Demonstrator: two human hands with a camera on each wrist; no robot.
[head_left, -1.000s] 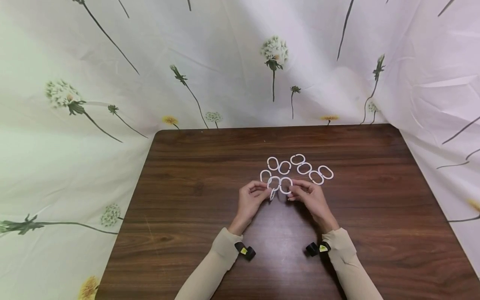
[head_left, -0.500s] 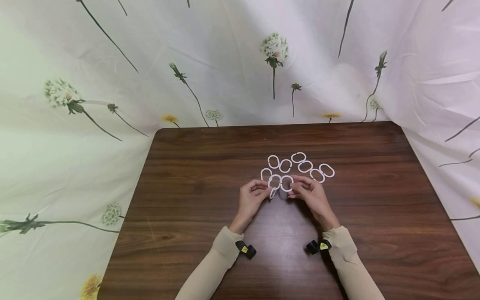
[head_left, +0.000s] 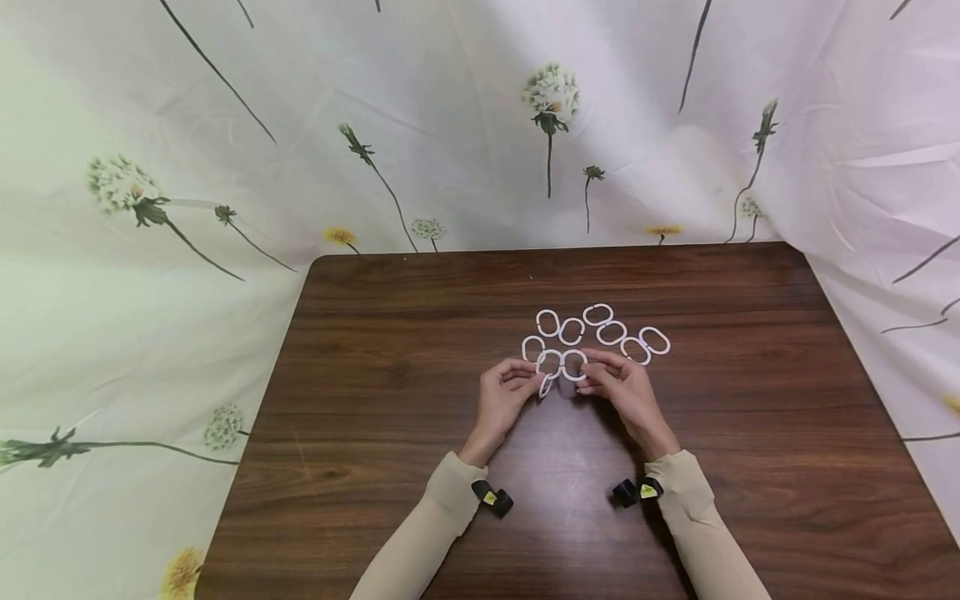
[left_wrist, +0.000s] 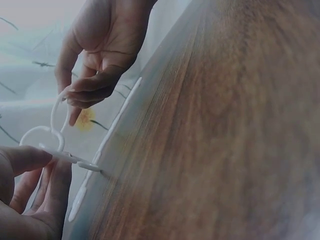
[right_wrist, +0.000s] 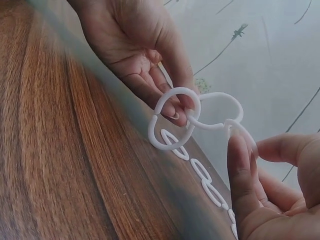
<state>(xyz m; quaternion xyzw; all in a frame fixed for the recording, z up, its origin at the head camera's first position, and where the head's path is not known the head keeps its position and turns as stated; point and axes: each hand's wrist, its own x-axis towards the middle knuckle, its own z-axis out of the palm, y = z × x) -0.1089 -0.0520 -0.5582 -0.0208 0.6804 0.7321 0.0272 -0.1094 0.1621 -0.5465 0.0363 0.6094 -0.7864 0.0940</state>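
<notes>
Three white plastic shower curtain rings hang linked together between the hands, above the table. My left hand pinches the chain near its left end, where a tilted ring meets the middle ring. With thumb and forefinger, my right hand grips the right-end ring. Seen from the right wrist, the left-end ring hangs round and full, the middle ring lies slanted, and the right-end ring is partly covered by fingers. Each of these rings is a loop with a small split.
Just beyond the hands, several more white rings lie on the dark wooden table, among them a ring at the left, a back ring and a far-right ring. A flower-printed cloth rises behind the table.
The head view has shifted very slightly. Both hands keep the same grip on the linked rings, and the rings on the table stay as they were.
</notes>
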